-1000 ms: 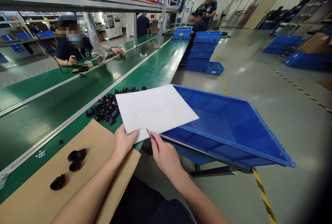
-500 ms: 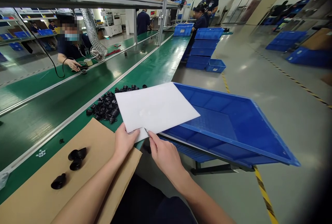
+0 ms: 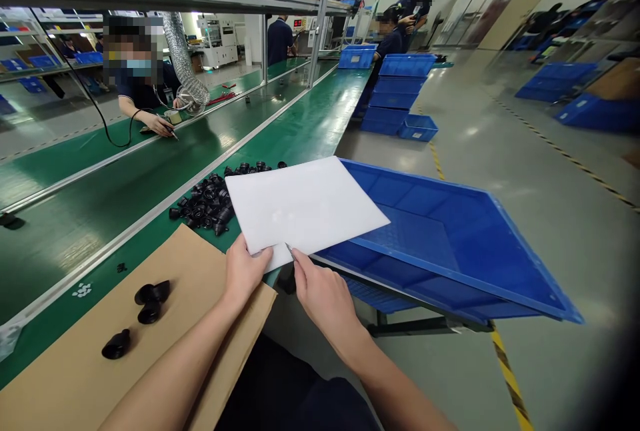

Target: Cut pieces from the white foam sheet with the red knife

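Head view: L hand (image 3: 243, 271) pinches near corner of a smooth, matte white sheet (image 3: 305, 208), flat rectangle held over green bench edge & rim of blue plastic bin (image 3: 450, 244). R hand (image 3: 323, 291) closed on thin metal-tipped tool (image 3: 289, 250), tip touching the sheet. Glossy black moulded parts (image 3: 207, 204) piled just behind; brown cardboard (image 3: 75, 364) below. No readable writing.

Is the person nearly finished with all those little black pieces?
Not nearly, judging by the piles. Three black parts lie apart on the brown cardboard, perhaps already handled. Right now the left hand holds a white sheet by its near edge, over the blue bin, while the right hand has a thin metal tool at that edge. A big heap of black parts waits on the green belt.
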Motion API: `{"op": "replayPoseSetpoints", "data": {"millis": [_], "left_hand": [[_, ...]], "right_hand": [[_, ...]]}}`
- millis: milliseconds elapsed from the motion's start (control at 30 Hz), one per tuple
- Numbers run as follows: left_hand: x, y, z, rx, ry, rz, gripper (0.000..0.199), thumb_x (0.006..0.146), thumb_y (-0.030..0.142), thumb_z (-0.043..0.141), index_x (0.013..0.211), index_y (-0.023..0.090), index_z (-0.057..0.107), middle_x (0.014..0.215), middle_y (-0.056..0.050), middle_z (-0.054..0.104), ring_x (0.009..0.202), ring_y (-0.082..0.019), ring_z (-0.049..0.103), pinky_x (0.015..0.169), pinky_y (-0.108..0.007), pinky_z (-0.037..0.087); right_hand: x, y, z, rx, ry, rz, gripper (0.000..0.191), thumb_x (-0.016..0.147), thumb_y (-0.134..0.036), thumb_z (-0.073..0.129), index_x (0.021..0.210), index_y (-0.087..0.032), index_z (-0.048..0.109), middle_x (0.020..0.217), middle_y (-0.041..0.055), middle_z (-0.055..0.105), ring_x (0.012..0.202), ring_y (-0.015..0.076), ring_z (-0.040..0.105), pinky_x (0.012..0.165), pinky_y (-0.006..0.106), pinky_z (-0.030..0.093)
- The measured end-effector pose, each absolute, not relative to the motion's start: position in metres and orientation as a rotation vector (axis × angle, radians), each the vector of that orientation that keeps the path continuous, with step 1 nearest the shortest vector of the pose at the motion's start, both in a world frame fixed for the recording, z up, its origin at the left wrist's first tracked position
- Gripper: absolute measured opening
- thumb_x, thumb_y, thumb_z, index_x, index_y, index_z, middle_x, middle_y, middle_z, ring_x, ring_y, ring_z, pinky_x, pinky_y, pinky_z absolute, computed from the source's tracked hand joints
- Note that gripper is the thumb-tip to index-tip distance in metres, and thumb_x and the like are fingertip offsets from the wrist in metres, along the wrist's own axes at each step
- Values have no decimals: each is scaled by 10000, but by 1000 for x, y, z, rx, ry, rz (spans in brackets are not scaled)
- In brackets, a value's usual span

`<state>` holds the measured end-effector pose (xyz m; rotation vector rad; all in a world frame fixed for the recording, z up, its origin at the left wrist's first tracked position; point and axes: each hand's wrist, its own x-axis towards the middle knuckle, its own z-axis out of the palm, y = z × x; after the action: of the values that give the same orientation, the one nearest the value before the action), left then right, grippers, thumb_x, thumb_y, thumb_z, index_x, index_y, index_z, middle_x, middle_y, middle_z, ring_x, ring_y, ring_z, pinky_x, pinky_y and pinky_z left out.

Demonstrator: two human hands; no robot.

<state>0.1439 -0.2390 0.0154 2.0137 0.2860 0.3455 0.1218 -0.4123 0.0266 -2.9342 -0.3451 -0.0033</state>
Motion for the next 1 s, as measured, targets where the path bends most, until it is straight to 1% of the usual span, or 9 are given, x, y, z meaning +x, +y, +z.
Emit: {"op": "replayPoseSetpoints", "data": {"millis": [100,200,300,367,467,533,667,800,1000], "left_hand": [[144,-239,14,2028,294,340,284,759,243,722,1031,184,668,983,-40,744,876,-236,676,703,-291,483],[144,-238,12,2043,304,349,375,751,246,734,1107,187,636,1036,-53,732,916,-249,673,733,-305,495],[145,-237,10,2077,330,352,439,735,259,761,1139,187,603,1077,-70,717,957,-269,668,769,-324,502],[147,-236,9,2089,342,346,493,719,272,787,1162,190,585,1110,-78,709,990,-284,666,777,-332,506],[150,-236,7,2105,362,368,568,712,316,817,1205,192,563,1171,-98,694,1070,-315,656,805,-348,518],[153,-238,5,2148,388,392,552,735,341,804,1204,190,555,1167,-112,693,1094,-336,651,812,-363,521],[154,-242,2,2286,409,384,457,806,380,732,1172,195,529,1095,-130,700,1038,-365,663,748,-373,507],[152,-243,2,2349,379,397,420,852,390,681,1180,203,497,1089,-132,694,1006,-362,669,704,-355,483],[151,-244,1,2406,366,420,390,870,391,656,1166,204,485,1010,-120,696,948,-356,678,688,-349,468]], "right_hand": [[124,-412,26,-2936,-377,0,386,1087,-241,479,1469,-268,529,860,35,754,736,240,724,581,279,406],[125,-413,27,-2942,-435,-5,393,1082,-225,476,1471,-249,532,836,36,746,718,239,716,560,290,386],[130,-413,32,-2956,-502,3,381,1076,-216,467,1445,-221,558,808,52,735,719,249,711,554,300,376],[135,-412,38,-2963,-535,13,350,1070,-207,461,1391,-206,600,810,68,730,735,254,710,567,300,385],[144,-411,46,-2956,-582,42,293,1056,-186,456,1261,-199,665,848,84,730,774,258,711,600,296,413],[146,-409,49,-2961,-604,57,286,1048,-175,458,1233,-201,674,865,88,731,792,267,713,621,296,433],[144,-403,53,-2998,-602,61,319,1024,-125,448,1250,-182,667,858,100,729,795,283,720,636,305,464],[137,-400,55,-3037,-614,49,349,1013,-91,430,1261,-157,666,838,116,725,773,280,724,629,301,481],[134,-399,57,-3076,-642,61,365,993,-70,458,1300,-123,648,861,143,725,795,267,727,652,287,501]]}}
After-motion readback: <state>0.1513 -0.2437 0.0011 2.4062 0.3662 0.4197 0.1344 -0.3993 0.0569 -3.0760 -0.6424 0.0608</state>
